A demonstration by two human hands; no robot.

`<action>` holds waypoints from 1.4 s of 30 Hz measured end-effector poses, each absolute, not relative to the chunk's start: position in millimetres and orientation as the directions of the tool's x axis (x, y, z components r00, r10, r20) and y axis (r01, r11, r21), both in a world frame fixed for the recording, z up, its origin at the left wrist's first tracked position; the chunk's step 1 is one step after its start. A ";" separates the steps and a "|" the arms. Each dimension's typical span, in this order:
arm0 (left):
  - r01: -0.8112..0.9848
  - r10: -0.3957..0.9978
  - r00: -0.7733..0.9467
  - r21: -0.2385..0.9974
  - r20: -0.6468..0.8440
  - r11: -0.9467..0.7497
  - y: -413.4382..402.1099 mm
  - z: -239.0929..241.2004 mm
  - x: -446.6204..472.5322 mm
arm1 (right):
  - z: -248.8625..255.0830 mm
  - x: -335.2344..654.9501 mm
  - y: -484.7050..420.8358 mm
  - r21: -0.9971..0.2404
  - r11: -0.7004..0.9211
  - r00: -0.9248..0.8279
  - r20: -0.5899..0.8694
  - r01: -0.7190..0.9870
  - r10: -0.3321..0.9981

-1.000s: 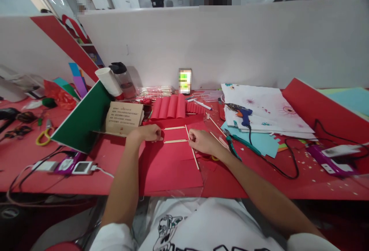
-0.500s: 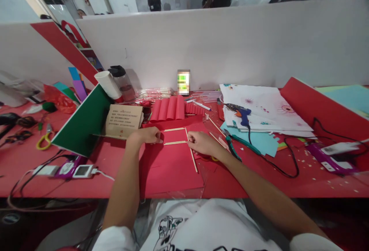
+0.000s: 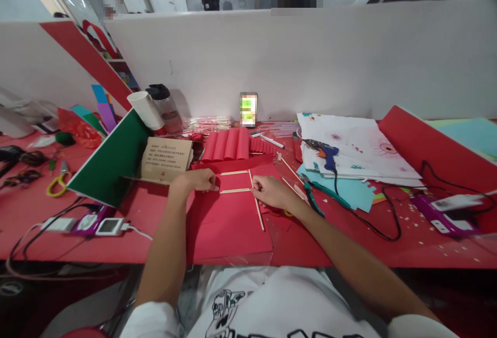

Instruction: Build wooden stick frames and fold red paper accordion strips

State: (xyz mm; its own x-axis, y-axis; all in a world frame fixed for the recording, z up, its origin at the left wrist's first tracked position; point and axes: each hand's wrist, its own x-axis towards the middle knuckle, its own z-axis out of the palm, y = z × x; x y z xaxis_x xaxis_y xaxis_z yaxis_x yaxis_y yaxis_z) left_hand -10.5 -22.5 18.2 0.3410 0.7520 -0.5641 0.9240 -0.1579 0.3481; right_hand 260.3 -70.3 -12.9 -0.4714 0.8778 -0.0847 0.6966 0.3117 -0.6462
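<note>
Thin pale wooden sticks lie on a red paper sheet (image 3: 229, 229) in front of me. An upper short stick (image 3: 234, 173) and a lower short stick (image 3: 236, 191) run side by side. Their right ends meet a long stick (image 3: 259, 216) that slants toward me. My right hand (image 3: 269, 191) is closed, its fingertips pinching the long stick beside the lower stick's end. Closed and resting on the paper, my left hand (image 3: 203, 179) has its fingertips just off the left ends of the short sticks. Whatever its fingers hold, if anything, is hidden.
Behind the sheet stand folded red paper (image 3: 225, 145) and a lit phone (image 3: 248, 109). On the right lie pliers (image 3: 330, 194), a glue gun (image 3: 329, 157) with its cord, and white printed sheets (image 3: 355, 141). Leftward are a cardboard piece (image 3: 166, 159), a green board (image 3: 112, 164) and yellow-handled scissors (image 3: 58, 185).
Both hands and the sticks keep nearly the same places. The view has shifted very slightly.
</note>
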 end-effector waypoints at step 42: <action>0.941 0.911 0.337 0.125 -0.236 -0.316 -18.2 20.4 3.0 | -4.3 261.4 -73.0 -0.633 0.321 -0.469 -0.075 0.704 0.880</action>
State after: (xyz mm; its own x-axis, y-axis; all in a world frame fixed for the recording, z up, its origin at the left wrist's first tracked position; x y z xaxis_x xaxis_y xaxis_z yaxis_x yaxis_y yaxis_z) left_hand 3.0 -18.2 20.4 0.3373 0.9112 -0.2365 0.9406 -0.3159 0.1246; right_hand 261.4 -73.0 -4.3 -0.4693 0.8798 -0.0754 0.7042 0.3214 -0.6331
